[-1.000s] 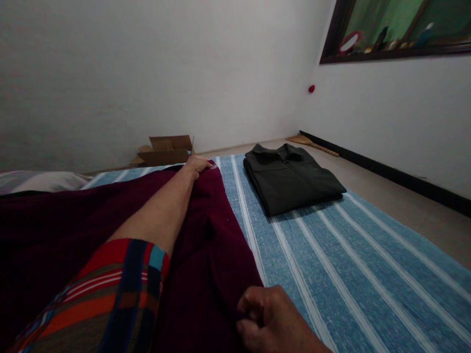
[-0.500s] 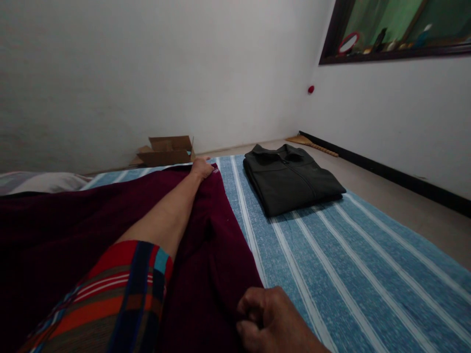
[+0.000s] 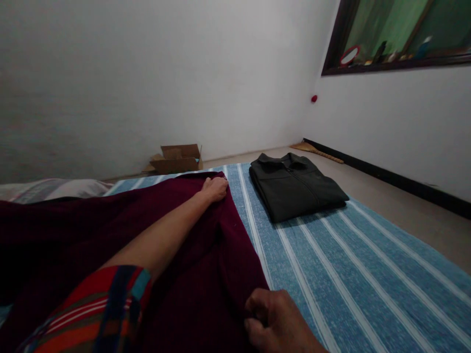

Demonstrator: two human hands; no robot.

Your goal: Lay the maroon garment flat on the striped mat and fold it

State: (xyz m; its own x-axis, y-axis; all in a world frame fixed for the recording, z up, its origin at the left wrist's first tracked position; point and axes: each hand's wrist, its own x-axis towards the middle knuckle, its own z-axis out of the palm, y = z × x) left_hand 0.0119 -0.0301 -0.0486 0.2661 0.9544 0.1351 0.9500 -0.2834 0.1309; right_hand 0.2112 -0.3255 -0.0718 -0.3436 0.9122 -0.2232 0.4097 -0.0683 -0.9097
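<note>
A dark maroon garment (image 3: 110,230) lies spread over the left half of a blue-and-white striped sheet (image 3: 349,274). My left hand (image 3: 215,189) reaches far forward and grips the garment's far right corner. My right hand (image 3: 274,321) is at the bottom of the view, fingers pinched on the garment's near right edge. My left sleeve (image 3: 91,314) is striped red, blue and brown. A folded dark jacket (image 3: 294,186) rests on the sheet to the right of my left hand, apart from the maroon garment.
An open cardboard box (image 3: 178,158) stands by the far wall. A pillow (image 3: 55,189) lies at the far left. A broom (image 3: 318,152) lies along the right wall's dark baseboard. Bare floor runs right of the sheet. A window ledge (image 3: 397,61) holds small items.
The view has tilted up a little, so everything sits lower in frame. My left hand stays on the garment's far corner and my right hand keeps its pinch.
</note>
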